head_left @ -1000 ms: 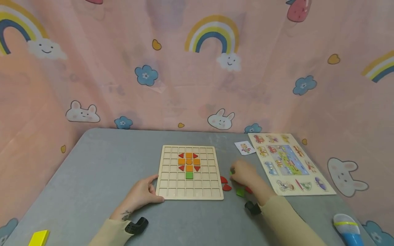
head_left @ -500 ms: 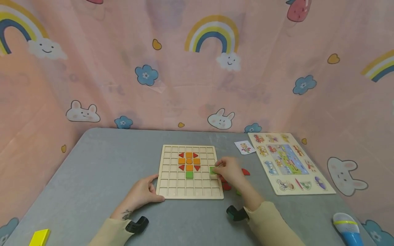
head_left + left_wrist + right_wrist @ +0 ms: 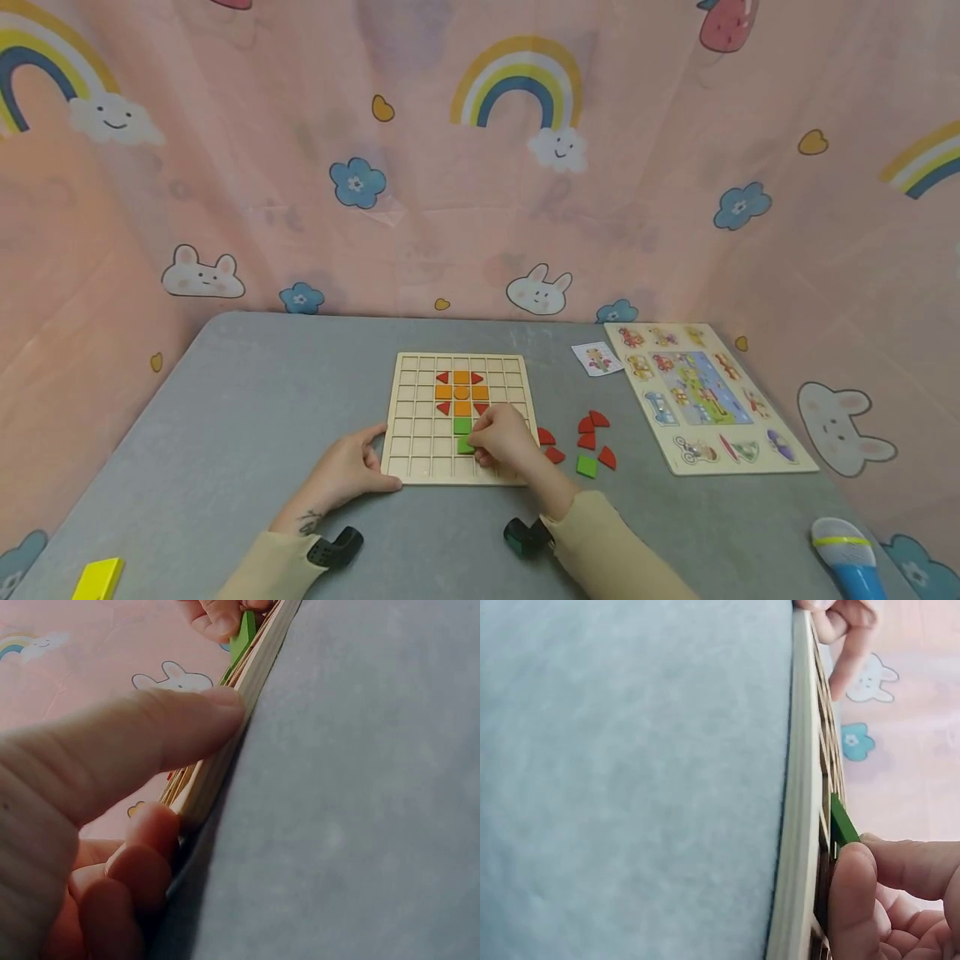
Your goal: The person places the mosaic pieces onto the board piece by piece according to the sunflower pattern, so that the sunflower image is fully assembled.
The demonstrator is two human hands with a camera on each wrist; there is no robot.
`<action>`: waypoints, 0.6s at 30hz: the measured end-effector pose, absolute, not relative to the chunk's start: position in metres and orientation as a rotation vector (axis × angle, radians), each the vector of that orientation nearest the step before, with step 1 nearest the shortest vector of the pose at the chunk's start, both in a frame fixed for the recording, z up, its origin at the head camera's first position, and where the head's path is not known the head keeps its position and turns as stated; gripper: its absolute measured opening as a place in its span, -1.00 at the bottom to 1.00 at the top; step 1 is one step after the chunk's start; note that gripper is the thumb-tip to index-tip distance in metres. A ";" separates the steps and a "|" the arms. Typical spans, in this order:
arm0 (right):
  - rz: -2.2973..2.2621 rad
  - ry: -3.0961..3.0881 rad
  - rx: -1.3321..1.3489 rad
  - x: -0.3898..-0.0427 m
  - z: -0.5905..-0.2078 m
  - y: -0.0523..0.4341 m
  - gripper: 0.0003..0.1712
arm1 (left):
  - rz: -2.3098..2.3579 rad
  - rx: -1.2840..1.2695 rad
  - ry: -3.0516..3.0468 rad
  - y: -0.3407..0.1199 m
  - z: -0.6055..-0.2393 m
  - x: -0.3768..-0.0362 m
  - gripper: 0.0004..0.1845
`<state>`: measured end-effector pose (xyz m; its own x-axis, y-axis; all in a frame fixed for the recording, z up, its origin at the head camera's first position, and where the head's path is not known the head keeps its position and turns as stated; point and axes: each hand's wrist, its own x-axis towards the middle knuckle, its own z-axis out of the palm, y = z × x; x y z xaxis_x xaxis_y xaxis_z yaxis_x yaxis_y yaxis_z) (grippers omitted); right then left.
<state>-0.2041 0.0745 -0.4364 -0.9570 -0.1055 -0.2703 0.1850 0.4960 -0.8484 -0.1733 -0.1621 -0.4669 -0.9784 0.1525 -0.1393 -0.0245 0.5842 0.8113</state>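
A wooden grid board point(image 3: 420, 461) lies on the grey table. My left hand point(image 3: 343, 472) holds its near left corner, thumb on the front edge and fingers along the left side. Over the lower middle cells, my right hand point(image 3: 512, 440) pinches a green square tile point(image 3: 464, 445) between thumb and forefinger. The right wrist view shows this tile point(image 3: 844, 822) tilted, one edge at the grid. Just above it sits another green square point(image 3: 462, 426), below a cross of orange tiles point(image 3: 461, 408) with an orange round in the centre. Small red triangles point(image 3: 443, 408) fill cells around the cross.
Right of the board lie several red quarter-round pieces point(image 3: 587, 441) and a loose green square point(image 3: 587, 466). Farther right are a picture card point(image 3: 597, 359) and a picture puzzle board point(image 3: 660, 446). A toy microphone point(image 3: 851, 558) and a yellow block point(image 3: 97, 578) sit near the front.
My right hand has come left from the loose pieces to the board's lower middle, bringing a green square tile. The left hand has stayed at the board's corner.
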 end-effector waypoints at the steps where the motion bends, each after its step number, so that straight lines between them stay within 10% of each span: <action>1: -1.433 2.474 0.057 -0.204 -0.438 0.074 -0.91 | 1.347 0.107 2.618 -0.162 -0.467 -0.173 0.02; 18: -0.724 2.876 -0.046 -0.198 -0.394 0.156 -0.77 | 1.352 0.101 2.613 -0.162 -0.466 -0.173 0.01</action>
